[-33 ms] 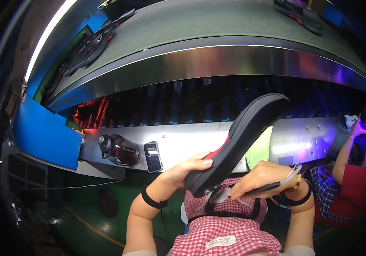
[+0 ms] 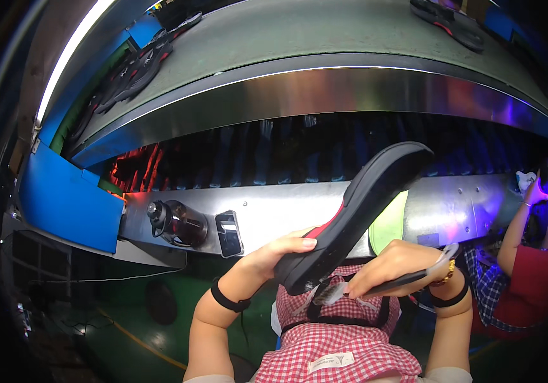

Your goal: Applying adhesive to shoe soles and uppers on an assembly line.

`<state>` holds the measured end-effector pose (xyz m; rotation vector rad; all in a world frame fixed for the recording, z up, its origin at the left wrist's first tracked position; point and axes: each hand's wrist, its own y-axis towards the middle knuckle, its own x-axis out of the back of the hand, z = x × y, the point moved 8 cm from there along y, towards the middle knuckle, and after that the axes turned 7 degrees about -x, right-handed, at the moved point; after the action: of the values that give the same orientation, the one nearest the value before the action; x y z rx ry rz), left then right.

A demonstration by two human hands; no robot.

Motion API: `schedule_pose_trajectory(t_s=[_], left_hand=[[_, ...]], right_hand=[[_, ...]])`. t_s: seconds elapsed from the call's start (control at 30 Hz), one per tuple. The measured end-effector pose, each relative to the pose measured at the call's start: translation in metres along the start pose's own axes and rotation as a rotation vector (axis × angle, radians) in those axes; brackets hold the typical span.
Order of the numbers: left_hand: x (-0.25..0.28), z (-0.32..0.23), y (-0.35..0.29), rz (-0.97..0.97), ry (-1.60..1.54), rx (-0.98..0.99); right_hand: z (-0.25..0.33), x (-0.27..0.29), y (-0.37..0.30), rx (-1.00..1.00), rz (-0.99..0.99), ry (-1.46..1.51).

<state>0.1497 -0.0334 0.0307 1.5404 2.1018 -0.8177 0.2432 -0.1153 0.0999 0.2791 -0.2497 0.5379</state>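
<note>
A black shoe sole point(image 2: 363, 204) with a red stripe along its side hangs tilted over the metal ledge. My left hand point(image 2: 283, 251) is closed around it near its lower end, thumb on top. In my right hand point(image 2: 392, 271) is a brush with a dark handle point(image 2: 408, 278), held by closed fingers. Its pale bristles point(image 2: 330, 293) are close to the bottom end of the sole; I cannot tell whether they touch. Behind the sole, a light green flat piece point(image 2: 389, 223) shows in part.
A dark jug point(image 2: 184, 225) and a phone point(image 2: 228, 235) stand left on the metal ledge point(image 2: 274, 214). Beyond lies a green conveyor belt point(image 2: 299, 32) with several soles point(image 2: 136, 73) at left and one sole point(image 2: 449, 27) at far right. A co-worker point(image 2: 526, 274) sits at right.
The brush in my right hand has shifted very slightly, its handle end a little to the right. The sole and my left hand have barely moved.
</note>
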Motion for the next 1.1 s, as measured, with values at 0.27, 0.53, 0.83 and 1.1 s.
schedule_pose_trajectory(t_s=[0.27,0.53,0.83,1.1], left_hand=[[0.001,0.004,-0.003,0.052,0.021,0.028],[0.001,-0.004,-0.014,-0.052,-0.023,-0.024],[0.0,-0.02,-0.04,-0.375,-0.039,-0.141],[0.037,-0.006,-0.06,-0.478,-0.018,-0.171]], right_hand=[[0.011,0.007,-0.004,-0.04,0.073,-0.148],[0.004,0.019,-0.012,-0.087,0.013,-0.202],[0.009,0.023,-0.016,-0.136,-0.005,-0.39],[-0.011,0.041,-0.026,-0.084,-0.165,-0.18]])
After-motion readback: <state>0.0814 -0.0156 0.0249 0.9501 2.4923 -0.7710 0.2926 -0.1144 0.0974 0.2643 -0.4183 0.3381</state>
